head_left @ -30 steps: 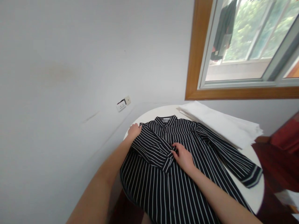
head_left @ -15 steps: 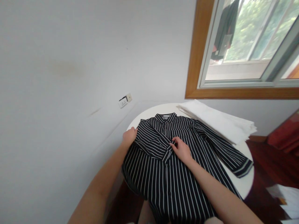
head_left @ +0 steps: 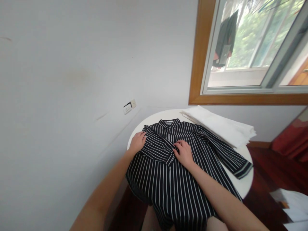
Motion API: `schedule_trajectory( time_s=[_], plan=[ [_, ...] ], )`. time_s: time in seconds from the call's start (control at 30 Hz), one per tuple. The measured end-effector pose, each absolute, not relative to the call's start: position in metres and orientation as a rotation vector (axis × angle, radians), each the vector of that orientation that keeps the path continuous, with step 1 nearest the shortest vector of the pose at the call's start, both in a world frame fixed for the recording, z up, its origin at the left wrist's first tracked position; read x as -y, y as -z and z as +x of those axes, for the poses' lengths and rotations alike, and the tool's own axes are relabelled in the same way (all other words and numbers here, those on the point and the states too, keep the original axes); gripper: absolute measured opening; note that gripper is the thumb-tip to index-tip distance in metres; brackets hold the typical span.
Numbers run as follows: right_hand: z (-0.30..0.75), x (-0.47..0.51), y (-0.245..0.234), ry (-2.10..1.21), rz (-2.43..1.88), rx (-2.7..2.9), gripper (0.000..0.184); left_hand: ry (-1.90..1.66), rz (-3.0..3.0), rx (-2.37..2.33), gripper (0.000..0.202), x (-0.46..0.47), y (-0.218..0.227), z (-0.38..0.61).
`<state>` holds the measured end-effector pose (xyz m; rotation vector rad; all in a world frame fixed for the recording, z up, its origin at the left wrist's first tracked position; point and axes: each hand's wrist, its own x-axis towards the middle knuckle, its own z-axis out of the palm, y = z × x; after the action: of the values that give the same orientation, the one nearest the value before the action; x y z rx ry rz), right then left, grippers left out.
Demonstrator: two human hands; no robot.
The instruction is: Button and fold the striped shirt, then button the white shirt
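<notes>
A black shirt with white stripes [head_left: 178, 189] lies front up on a round white table [head_left: 157, 116], its collar toward the wall. One sleeve [head_left: 155, 146] is folded across the chest, with its cuff near the button line. My left hand [head_left: 138, 141] rests on the outer fold of that sleeve, fingers laid over the cloth. On the cuff end lies my right hand [head_left: 184, 154], fingers apart and lightly bent. The other sleeve [head_left: 228, 154] stretches out to the right. The shirt's hem hangs over the near table edge toward my legs.
A stack of white sheets [head_left: 218, 125] lies at the table's back right. The wall with a socket [head_left: 127, 109] stands close on the left. A wood-framed window [head_left: 195, 70] is behind. White papers or boxes [head_left: 292, 202] sit low at the right.
My left hand has let go of the sleeve's outer edge and moved inward, flat onto the cloth. My right hand's fingers have loosened over the cuff. The view has shifted slightly.
</notes>
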<state>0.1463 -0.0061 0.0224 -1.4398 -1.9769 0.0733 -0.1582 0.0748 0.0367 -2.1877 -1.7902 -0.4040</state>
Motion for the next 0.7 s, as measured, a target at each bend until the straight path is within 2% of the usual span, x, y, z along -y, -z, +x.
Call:
schedule_trajectory(
  time_s=[0.2,0.3,0.5,0.7],
  plan=[
    [0.141,0.015,-0.018,-0.023,-1.490,2.240,0.052,0.170,-2.289,1.945,0.060,-0.073,-0.014,-0.150],
    [0.141,0.016,-0.015,-0.043,-1.535,2.277,0.060,0.247,-2.202,1.937,0.061,-0.070,-0.020,-0.137],
    [0.141,0.015,-0.016,-0.046,-1.583,2.239,0.061,0.335,-2.310,1.818,0.058,-0.068,-0.045,-0.060],
    [0.147,0.013,-0.017,-0.076,-1.649,2.204,0.060,0.352,-2.306,2.013,0.054,-0.060,-0.041,0.009]
  ],
)
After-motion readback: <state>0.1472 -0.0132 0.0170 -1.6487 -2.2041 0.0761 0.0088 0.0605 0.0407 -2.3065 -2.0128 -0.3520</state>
